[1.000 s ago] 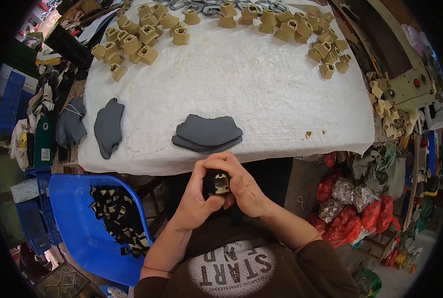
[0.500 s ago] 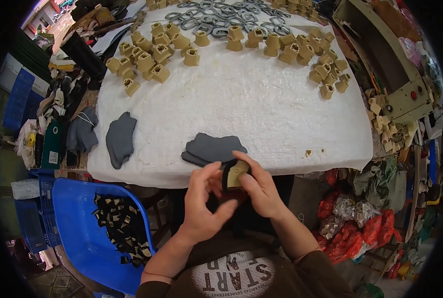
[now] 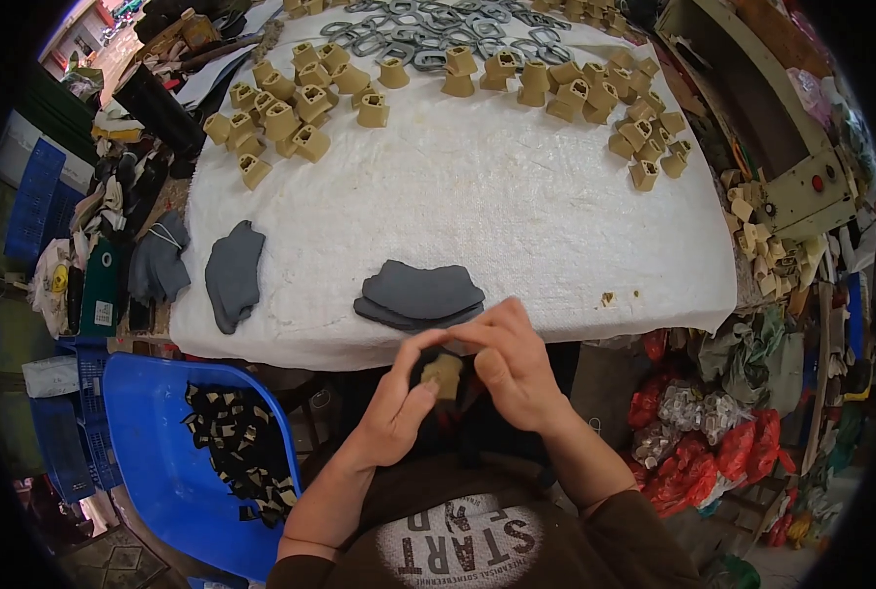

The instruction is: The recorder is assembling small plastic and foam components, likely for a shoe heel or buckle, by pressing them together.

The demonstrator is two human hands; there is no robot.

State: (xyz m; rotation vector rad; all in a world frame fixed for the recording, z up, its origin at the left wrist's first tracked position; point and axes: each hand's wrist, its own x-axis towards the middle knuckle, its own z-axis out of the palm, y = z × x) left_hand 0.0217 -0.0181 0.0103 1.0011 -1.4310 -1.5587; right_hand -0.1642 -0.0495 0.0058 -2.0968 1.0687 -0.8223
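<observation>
Just past the near table edge, both my hands hold a tan shoe heel block [image 3: 446, 377] with a dark cover piece partly around it. My left hand [image 3: 395, 408] presses its thumb on the block's face, its fingers curled over the far side. My right hand [image 3: 519, 371] closes on the other side, fingertips meeting the left ones at the top; the exact grip there is hidden. On the table directly ahead lies a stack of dark grey curved cover pieces [image 3: 420, 290]. Another grey stack [image 3: 234, 275] rests farther left.
Tan heel blocks stand in groups at the far left [image 3: 281, 118] and far right [image 3: 595, 93] of the white-covered table [image 3: 458, 187]. Grey rings [image 3: 438, 29] lie behind them. A blue tub [image 3: 153, 471] with black-covered heels sits lower left; red bags [image 3: 688, 476] lie lower right.
The heel block has turned and shifted slightly left and down. My left hand, spread beside it before, now closes on it; my right hand has moved its fingers over the top.
</observation>
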